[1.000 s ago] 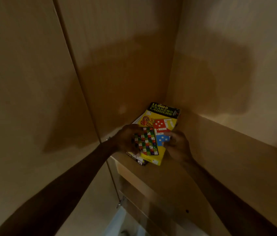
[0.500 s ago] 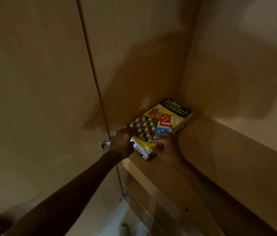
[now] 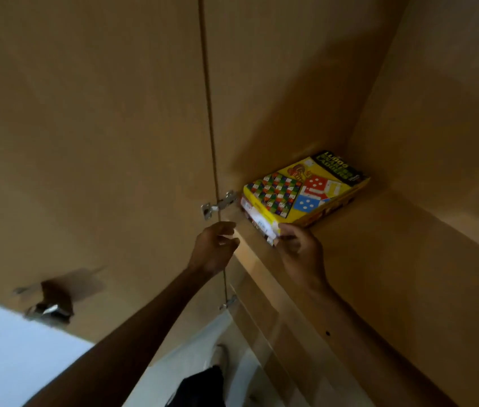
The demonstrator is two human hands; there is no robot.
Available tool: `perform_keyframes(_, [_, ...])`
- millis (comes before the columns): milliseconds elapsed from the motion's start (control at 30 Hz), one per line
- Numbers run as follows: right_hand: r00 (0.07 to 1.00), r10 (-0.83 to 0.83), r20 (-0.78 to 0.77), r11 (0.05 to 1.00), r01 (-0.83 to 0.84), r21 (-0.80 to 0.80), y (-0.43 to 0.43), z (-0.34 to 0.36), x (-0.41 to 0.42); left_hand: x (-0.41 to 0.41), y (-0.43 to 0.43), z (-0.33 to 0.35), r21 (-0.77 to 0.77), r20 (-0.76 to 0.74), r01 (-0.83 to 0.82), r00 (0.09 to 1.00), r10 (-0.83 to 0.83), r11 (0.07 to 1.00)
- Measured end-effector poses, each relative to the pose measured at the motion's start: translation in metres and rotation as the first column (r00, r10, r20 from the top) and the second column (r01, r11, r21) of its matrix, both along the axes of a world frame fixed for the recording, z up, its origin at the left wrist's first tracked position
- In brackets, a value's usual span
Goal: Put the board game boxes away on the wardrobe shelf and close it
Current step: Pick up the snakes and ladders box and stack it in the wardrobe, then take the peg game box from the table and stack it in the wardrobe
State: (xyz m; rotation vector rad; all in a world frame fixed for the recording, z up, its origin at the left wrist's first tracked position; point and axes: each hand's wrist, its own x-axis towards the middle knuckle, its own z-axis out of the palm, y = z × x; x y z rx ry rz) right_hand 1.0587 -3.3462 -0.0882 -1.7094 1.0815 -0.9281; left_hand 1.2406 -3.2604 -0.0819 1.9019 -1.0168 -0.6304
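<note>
The open wardrobe door (image 3: 85, 142) stands left of the wardrobe shelf (image 3: 394, 259). The board game boxes (image 3: 300, 192), a yellow Ludo box on top, lie stacked along the shelf's left side. The right hand (image 3: 302, 254) meets their near corner at the shelf's front; I cannot tell whether it pinches or only presses. The left hand (image 3: 213, 251) hangs at the shelf's front left edge, fingers loosely curled, holding nothing. A metal hinge (image 3: 219, 204) sits just left of the shelf.

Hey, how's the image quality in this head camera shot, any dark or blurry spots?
Head view: dim, warm light; the game boxes are the sharpest, most colourful part, though the title is soft; broad shadows cover the wardrobe wall above them; the door handle at lower left is smeared by blur.
</note>
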Motion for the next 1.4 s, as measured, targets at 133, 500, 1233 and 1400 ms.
perform_keyframes(133, [0.989,0.148,0.021,0.974,-0.150,0.172,0.052,-0.020,0.015,-0.004,0.077,-0.016,0.015,-0.140,-0.134,0.981,0.135,0.991])
perform_keyframes(500, [0.779,0.619,-0.101,0.770,-0.577,0.272,0.235,-0.062,0.086,-0.008,0.336,-0.062,0.096,-0.305,-0.612,0.732,0.609,0.785])
perform_keyframes(1233, [-0.380,0.920,-0.096,-0.331,-0.884,0.330,0.860,-0.060,0.184,-0.141,0.916,-0.066,0.071,-0.299,-0.921,-0.387,0.872,-0.384])
perform_keyframes(1400, [-0.622,0.779,-0.075,-0.562,-0.747,0.354,1.007,-0.062,0.169,-0.191,1.015,-0.070,0.116,-0.313,-0.796,-0.597,0.739,-0.594])
